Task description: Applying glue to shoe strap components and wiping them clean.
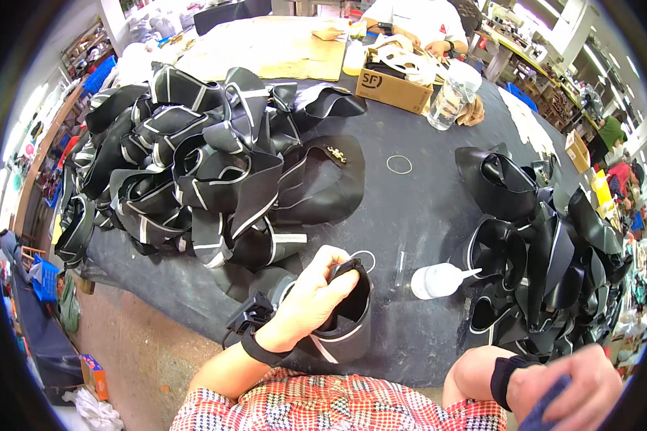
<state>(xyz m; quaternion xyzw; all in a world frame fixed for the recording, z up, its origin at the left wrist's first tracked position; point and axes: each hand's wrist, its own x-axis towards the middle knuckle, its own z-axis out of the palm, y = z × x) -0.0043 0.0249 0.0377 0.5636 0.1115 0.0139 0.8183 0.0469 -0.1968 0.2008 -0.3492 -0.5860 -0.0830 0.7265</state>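
My left hand (310, 296) is closed on the top edge of a black leather boot shaft (351, 339), pinching it between thumb and fingers. The shaft stands like an open tube at the table's near edge, with a pale strip along its lower side. At the lower right, away from the table, my right hand (586, 381) is blurred by motion. Its fingers curl around a dark blue thing (546, 406), whose kind I cannot make out. A white squeeze bottle (438, 281) with a thin nozzle lies on its side to the right of the shaft.
Black pieces with white edging (194, 165) are heaped at the left; another black pile (546, 251) lies at the right. A cardboard box (394, 87) and a clear plastic jar (453, 97) stand at the back, near another person (420, 21). A thin ring (399, 165) lies mid-table.
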